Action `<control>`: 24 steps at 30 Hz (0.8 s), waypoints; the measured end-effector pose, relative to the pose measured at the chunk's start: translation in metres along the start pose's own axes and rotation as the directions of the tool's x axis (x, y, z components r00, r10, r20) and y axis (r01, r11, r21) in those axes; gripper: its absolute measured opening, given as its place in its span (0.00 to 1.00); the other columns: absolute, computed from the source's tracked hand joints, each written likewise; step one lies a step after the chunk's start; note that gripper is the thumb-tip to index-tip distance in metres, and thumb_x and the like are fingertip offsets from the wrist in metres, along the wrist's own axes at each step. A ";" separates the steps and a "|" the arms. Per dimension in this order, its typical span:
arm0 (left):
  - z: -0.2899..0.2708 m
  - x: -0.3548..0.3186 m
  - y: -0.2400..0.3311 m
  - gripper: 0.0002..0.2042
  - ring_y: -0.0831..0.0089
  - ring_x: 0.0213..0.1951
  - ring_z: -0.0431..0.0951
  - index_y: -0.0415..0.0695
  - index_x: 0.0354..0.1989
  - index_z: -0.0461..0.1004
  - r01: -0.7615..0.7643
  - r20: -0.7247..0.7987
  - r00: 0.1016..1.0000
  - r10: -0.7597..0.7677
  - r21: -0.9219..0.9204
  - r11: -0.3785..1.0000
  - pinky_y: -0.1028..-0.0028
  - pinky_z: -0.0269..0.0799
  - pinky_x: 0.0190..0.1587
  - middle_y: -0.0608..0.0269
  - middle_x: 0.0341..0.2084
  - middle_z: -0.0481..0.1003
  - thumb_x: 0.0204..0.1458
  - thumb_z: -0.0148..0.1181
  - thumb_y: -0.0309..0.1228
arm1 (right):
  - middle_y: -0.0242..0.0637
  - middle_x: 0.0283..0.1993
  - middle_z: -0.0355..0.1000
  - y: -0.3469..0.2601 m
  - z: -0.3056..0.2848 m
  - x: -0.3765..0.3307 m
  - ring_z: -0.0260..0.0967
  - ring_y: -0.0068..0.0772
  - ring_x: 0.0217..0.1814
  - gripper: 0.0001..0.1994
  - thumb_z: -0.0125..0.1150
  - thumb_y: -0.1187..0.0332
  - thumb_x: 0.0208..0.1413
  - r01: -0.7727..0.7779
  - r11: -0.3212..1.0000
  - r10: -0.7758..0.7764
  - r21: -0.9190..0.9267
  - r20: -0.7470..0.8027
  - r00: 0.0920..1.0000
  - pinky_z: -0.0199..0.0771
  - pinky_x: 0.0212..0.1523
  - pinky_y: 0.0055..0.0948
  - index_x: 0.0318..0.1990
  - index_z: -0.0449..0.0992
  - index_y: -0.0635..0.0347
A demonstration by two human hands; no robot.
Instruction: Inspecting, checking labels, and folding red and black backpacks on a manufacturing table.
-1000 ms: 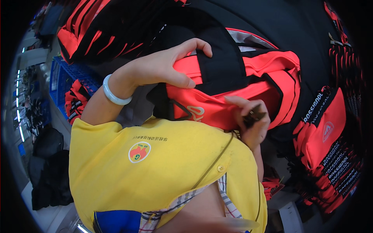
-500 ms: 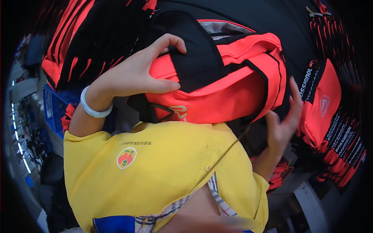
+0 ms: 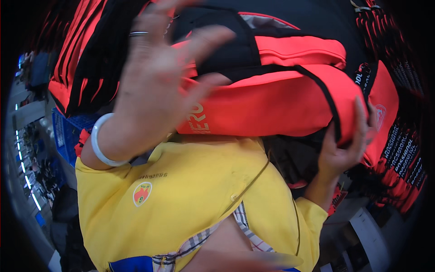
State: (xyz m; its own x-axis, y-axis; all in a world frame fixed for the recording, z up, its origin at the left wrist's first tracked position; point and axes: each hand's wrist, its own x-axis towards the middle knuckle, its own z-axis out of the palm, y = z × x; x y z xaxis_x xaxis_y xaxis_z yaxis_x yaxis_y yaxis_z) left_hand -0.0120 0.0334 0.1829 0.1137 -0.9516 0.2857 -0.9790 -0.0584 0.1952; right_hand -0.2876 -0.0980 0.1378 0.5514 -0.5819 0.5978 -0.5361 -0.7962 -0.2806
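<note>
A red and black bag point(image 3: 281, 90) fills the upper centre of the frame, held up close above the yellow shirt point(image 3: 181, 199). The left hand point(image 3: 158, 86), blurred, is at upper left with fingers spread wide, its grip apart; whether it touches the bag I cannot tell. It wears a ring point(image 3: 138, 33) and a white bracelet point(image 3: 100, 145) at the wrist. The right hand point(image 3: 344, 149), at centre right, cups the bag's right end from below, thumb and fingers clamped on its edge. More red and black bags point(image 3: 398, 149) hang at the right edge. A blue crate point(image 3: 68, 131) sits at left.
</note>
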 end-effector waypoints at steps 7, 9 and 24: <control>0.074 0.016 0.074 0.17 0.62 0.52 0.70 0.51 0.43 0.77 -0.376 -0.108 0.927 0.360 -0.237 0.896 0.59 0.62 0.56 0.64 0.44 0.73 0.41 0.55 0.27 | 0.40 0.45 0.75 0.015 -0.046 0.100 0.71 0.38 0.51 0.13 0.66 0.69 0.46 0.365 0.918 -0.315 -0.155 0.276 0.908 0.67 0.53 0.34 0.42 0.80 0.60; 0.082 0.011 0.080 0.16 0.67 0.39 0.71 0.48 0.42 0.77 -0.496 -0.048 0.849 0.526 -0.412 0.764 0.67 0.65 0.44 0.67 0.34 0.73 0.40 0.56 0.29 | 0.38 0.31 0.72 0.050 -0.010 0.114 0.70 0.31 0.37 0.12 0.63 0.62 0.52 0.191 0.981 -0.181 0.006 0.354 0.917 0.67 0.39 0.27 0.36 0.79 0.62; 0.087 -0.012 0.100 0.21 0.70 0.32 0.67 0.43 0.46 0.76 -0.376 0.331 0.717 0.613 -0.557 0.741 0.70 0.61 0.37 0.68 0.28 0.69 0.38 0.56 0.28 | 0.20 0.27 0.67 0.160 0.108 -0.040 0.60 0.11 0.31 0.22 0.57 0.48 0.58 -0.812 0.511 0.096 0.283 0.920 0.381 0.61 0.36 0.16 0.35 0.80 0.63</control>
State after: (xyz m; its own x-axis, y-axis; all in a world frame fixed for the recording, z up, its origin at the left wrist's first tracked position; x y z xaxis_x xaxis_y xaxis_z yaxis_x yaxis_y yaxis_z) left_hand -0.1255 0.0126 0.1178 -0.5747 -0.8182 0.0141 -0.6738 0.4829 0.5593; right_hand -0.3259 -0.2201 -0.0122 0.7465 -0.4506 -0.4896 -0.5402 0.0191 -0.8413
